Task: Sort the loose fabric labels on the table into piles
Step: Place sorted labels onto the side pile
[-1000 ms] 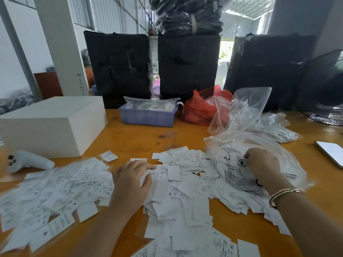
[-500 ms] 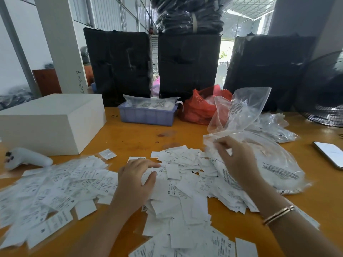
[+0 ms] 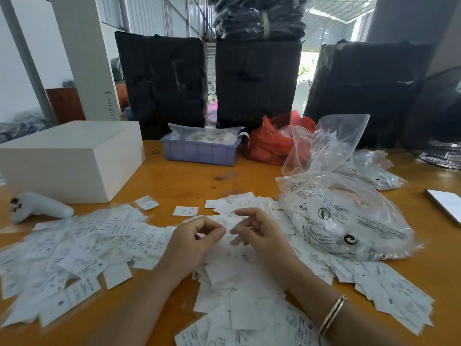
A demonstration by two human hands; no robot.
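Labels [image 3: 239, 278] are strewn over the orange table [image 3: 174, 181], heaped under both hands. One blurred label seems pinched between the left hand [image 3: 197, 243] and right hand [image 3: 257, 236], fingers curled. Its print is best read before a pile is chosen.

Left hand [image 3: 193, 242] and right hand [image 3: 259, 233] meet mid-frame, fingers curled, above white labels [image 3: 239, 278] heaped on orange table [image 3: 174, 181]; whether pinching label unclear.

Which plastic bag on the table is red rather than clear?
The red bag, at the table's far edge between the lavender tray and the upright clear bag; the other bags are transparent.
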